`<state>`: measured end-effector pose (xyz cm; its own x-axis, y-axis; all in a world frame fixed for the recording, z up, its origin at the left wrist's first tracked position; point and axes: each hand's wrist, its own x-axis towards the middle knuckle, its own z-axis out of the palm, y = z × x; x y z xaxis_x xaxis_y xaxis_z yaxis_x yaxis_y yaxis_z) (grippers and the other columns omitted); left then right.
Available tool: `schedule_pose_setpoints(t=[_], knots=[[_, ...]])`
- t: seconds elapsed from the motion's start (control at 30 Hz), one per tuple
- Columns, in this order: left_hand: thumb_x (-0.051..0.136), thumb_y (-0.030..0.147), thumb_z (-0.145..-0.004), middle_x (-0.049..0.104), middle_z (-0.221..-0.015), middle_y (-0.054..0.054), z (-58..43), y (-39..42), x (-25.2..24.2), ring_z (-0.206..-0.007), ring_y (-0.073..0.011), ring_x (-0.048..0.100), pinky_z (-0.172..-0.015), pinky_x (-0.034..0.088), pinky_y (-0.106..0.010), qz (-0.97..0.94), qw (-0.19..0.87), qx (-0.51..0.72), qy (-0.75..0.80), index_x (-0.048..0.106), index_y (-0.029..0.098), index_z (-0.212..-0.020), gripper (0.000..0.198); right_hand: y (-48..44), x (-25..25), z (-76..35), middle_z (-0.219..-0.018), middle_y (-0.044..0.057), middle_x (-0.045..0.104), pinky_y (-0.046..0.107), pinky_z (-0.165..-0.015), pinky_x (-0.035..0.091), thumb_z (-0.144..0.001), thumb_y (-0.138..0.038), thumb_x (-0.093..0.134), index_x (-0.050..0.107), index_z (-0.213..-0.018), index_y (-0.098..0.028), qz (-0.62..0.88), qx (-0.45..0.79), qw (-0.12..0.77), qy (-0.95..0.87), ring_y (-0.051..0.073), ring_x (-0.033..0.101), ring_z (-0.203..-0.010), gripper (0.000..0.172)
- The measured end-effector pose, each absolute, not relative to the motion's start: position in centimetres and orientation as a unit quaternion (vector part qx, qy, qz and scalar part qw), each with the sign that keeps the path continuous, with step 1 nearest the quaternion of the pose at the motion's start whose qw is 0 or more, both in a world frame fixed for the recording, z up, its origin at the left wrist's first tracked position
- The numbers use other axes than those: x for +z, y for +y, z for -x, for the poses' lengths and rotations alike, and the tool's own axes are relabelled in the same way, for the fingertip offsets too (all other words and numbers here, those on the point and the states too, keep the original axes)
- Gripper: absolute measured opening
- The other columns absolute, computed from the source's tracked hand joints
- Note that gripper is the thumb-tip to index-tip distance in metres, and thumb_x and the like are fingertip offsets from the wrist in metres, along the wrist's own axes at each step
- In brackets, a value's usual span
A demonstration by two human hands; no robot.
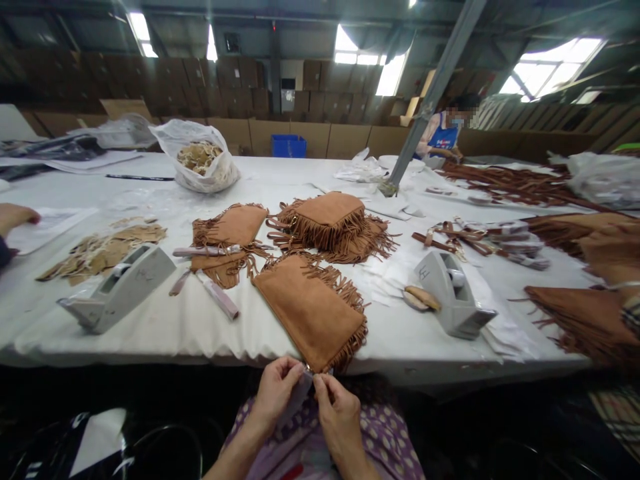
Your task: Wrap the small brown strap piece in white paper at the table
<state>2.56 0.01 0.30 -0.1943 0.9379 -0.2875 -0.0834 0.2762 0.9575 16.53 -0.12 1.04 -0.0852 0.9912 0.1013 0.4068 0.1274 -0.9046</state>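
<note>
A tan suede fringed bag (310,310) lies at the table's front edge, one corner pointing toward me. At that corner, where a small metal piece glints, my left hand (279,388) and my right hand (339,408) meet, both closed in a pinch. A pale, thin wrapped strip (297,402) hangs from the fingers of my left hand. What sits between my right fingertips is too small to make out. Behind lie a stack of fringed bags (327,212) and another fringed bag (234,225), with a wrapped strap (219,293) beside it.
Two grey tape dispensers, a left one (120,287) and a right one (453,293), flank the bag. A plastic sack (197,157) and brown scraps (107,248) lie leftward. Straps (455,237) lie right. Another person's hand (17,217) is at left; a co-worker (440,137) stands beyond a post (433,93).
</note>
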Motion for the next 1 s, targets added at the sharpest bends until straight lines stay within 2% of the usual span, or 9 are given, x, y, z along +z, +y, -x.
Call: schedule_pose_setpoints(t=[0.13, 0.23, 0.5, 0.63, 0.77, 0.87, 1.0], knots=[[0.059, 0.041, -0.077, 0.064, -0.066, -0.002, -3.0, 0.0, 0.7, -0.066, -0.0168, 0.056, -0.064, 0.042, -0.025, -0.409, 0.442, 0.479, 0.639, 0.065, 0.016, -0.07, 0.027, 0.6, 1.2, -16.9, -0.08, 0.005, 0.061, 0.027, -0.065, 0.048, -0.084, -0.038, 0.058, 0.065, -0.099, -0.019, 0.518, 0.27, 0.431, -0.688, 0.018, 0.059, -0.069, 0.025], [0.059, 0.039, -0.077, 0.066, -0.069, -0.003, -3.2, 0.2, 0.9, -0.068, -0.0174, 0.057, -0.066, 0.042, -0.026, -0.422, 0.431, 0.468, 0.646, 0.067, 0.016, -0.073, 0.025, 1.5, 1.4, -16.8, -0.085, 0.005, 0.056, 0.029, -0.069, 0.049, -0.082, -0.037, 0.061, 0.066, -0.1, -0.02, 0.518, 0.242, 0.41, -0.71, 0.019, 0.058, -0.075, 0.025], [0.068, 0.047, -0.069, 0.055, -0.053, 0.005, -3.6, 0.4, 0.6, -0.045, -0.0078, 0.044, -0.047, 0.03, -0.019, -0.297, 0.568, 0.512, 0.572, 0.058, 0.015, -0.072, 0.034, 3.0, 2.2, -16.3, -0.079, 0.003, 0.054, 0.028, -0.067, 0.047, -0.083, -0.028, 0.058, 0.067, -0.082, -0.02, 0.53, 0.283, 0.365, -0.711, 0.017, 0.056, -0.07, 0.012], [0.077, 0.04, -0.06, 0.056, -0.049, 0.006, -3.9, 0.3, 1.0, -0.041, -0.006, 0.042, -0.045, 0.028, -0.017, -0.233, 0.607, 0.518, 0.556, 0.057, 0.015, -0.075, 0.035, 3.2, 2.4, -16.4, -0.08, 0.004, 0.058, 0.027, -0.067, 0.045, -0.081, -0.03, 0.059, 0.067, -0.082, -0.02, 0.532, 0.301, 0.37, -0.7, 0.017, 0.057, -0.07, 0.013], [0.08, 0.028, -0.051, 0.059, -0.049, 0.004, -4.4, 0.6, 1.2, -0.044, -0.0075, 0.048, -0.046, 0.034, -0.018, -0.138, 0.616, 0.543, 0.554, 0.058, 0.014, -0.066, 0.03, 2.5, 1.9, -17.3, -0.068, 0.004, 0.06, 0.025, -0.059, 0.041, -0.083, -0.045, 0.054, 0.067, -0.073, -0.017, 0.573, 0.374, 0.396, -0.613, 0.017, 0.055, -0.063, 0.033], [0.079, 0.025, -0.05, 0.061, -0.052, 0.001, -4.6, 0.8, 1.0, -0.047, -0.0096, 0.053, -0.049, 0.039, -0.02, -0.098, 0.632, 0.538, 0.549, 0.06, 0.013, -0.064, 0.027, 1.4, 0.8, -17.7, -0.05, 0.001, 0.053, 0.024, -0.047, 0.034, -0.079, -0.058, 0.053, 0.064, -0.059, -0.015, 0.588, 0.497, 0.361, -0.527, 0.013, 0.047, -0.049, 0.048], [0.078, 0.022, -0.048, 0.059, -0.049, 0.002, -4.6, 1.0, 0.3, -0.044, -0.0094, 0.051, -0.046, 0.038, -0.021, -0.09, 0.629, 0.534, 0.558, 0.059, 0.014, -0.064, 0.026, 0.7, -0.4, -16.8, -0.046, -0.004, 0.048, 0.021, -0.041, 0.028, -0.062, -0.06, 0.07, 0.061, -0.056, -0.014, 0.53, 0.666, 0.337, -0.403, 0.008, 0.039, -0.041, 0.047]])
